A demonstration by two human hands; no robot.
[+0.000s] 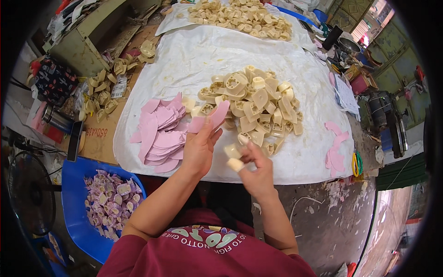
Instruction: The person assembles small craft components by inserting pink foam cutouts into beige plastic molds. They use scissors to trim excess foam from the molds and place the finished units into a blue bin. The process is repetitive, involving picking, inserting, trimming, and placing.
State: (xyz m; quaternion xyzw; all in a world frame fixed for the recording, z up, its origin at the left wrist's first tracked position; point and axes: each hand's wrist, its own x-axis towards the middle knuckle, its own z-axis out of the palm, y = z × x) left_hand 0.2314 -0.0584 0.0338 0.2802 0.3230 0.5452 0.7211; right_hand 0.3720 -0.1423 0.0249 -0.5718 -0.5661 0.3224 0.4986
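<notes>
My left hand (199, 150) grips a curved pink strip (216, 116) between thumb and fingers, holding it up over the cloth. To its left lies a heap of similar pink strips (159, 134), overlapping one another. My right hand (256, 171) is closed on a small beige plastic heel (231, 151) and is a little blurred. Pale covers sit on its thumb and a fingertip. Just beyond both hands, a pile of beige plastic heels (260, 104) spreads over the white cloth (180, 64); several show hollow, ribbed undersides.
A blue tub (76, 203) at lower left holds many purple-covered pieces (113, 198). Another beige heap (244, 18) lies at the far end. Pink scraps (336, 147) lie at the right edge, beside a tape roll (357, 164). A fan (30, 184) stands at far left.
</notes>
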